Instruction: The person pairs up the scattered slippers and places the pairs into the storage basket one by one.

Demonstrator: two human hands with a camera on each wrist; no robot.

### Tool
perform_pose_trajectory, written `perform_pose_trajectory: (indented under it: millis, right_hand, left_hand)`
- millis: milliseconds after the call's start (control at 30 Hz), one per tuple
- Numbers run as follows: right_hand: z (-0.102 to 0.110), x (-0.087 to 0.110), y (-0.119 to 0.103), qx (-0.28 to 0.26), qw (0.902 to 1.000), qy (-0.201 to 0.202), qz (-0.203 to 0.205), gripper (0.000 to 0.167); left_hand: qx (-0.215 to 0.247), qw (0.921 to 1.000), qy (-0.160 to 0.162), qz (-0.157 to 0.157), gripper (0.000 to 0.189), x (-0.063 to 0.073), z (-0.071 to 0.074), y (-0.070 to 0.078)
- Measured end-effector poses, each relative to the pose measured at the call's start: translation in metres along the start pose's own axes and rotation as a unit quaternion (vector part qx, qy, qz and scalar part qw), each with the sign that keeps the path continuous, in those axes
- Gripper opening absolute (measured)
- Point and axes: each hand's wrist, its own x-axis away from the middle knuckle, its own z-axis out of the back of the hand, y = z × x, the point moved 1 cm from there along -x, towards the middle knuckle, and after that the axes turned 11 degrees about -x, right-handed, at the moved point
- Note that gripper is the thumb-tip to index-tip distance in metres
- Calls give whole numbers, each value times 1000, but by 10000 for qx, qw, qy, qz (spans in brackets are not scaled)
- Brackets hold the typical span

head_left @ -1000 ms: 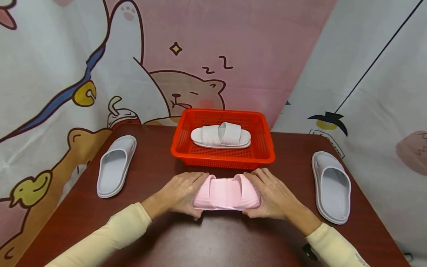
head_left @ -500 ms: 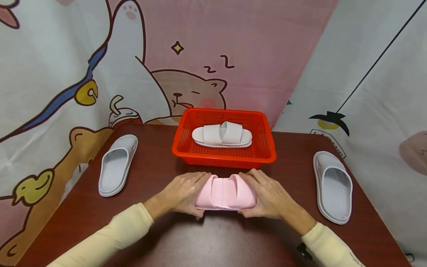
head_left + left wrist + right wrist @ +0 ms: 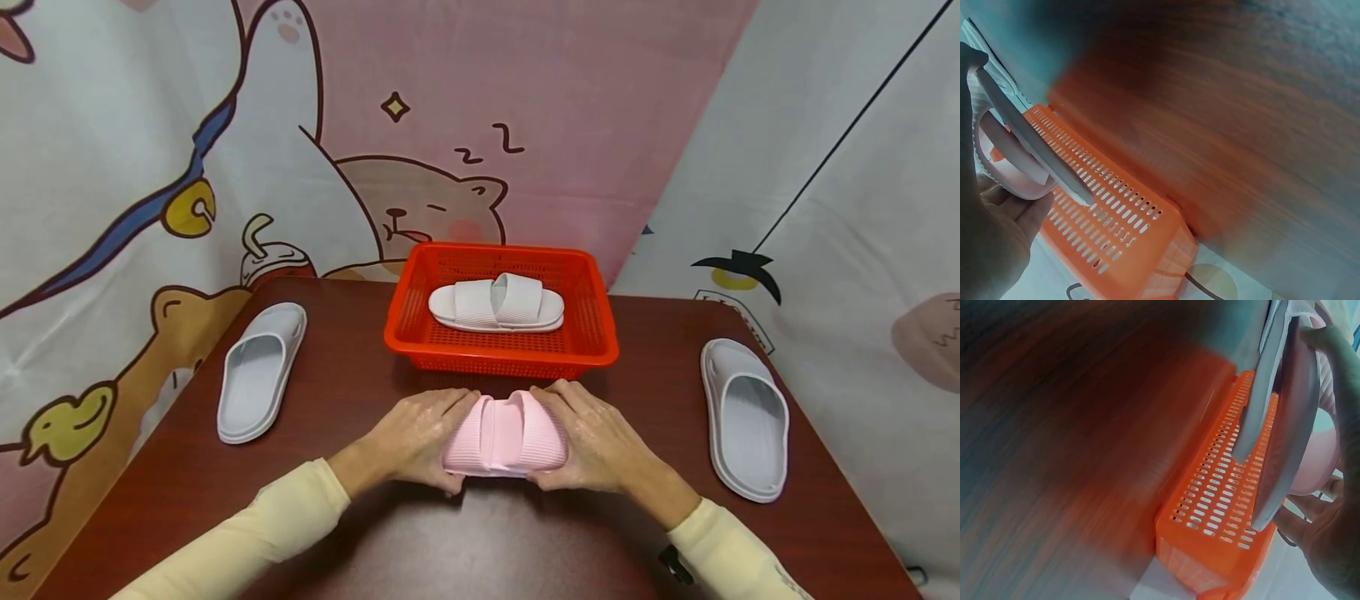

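Note:
My left hand grips a pink slipper by its outer end, thumb at the near edge and fingers over the far side. A second pink slipper is held the same way by my right hand. The two slippers overlap side by side between the hands, in front of the red basket. In the left wrist view, the sole of the pink slipper stands on edge beside the fingers. Two soles show close together in the right wrist view, the nearer belonging to the pink slipper in that hand.
A red perforated basket at the back middle holds white slippers with ribbed straps. One grey slipper lies on the brown table at left, another grey slipper at right. A printed cartoon curtain hangs behind.
The right hand has moved left with its pink slipper and the left hand slightly right, so the two slippers now overlap more. The basket and grey slippers stay in place.

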Motion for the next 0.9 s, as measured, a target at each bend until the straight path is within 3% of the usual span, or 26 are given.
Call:
perform_pose_trajectory:
  millis: [567, 900]
  right_hand:
    - [-11, -1, -3, -179, 9997, 70, -144, 101]
    - [-18, -2, -4, -241, 9994, 239, -31, 100]
  left_hand:
    - [64, 10000, 55, -51, 111, -1, 0, 1]
    - [-21, 9997, 170, -158, 116, -4, 0, 6]
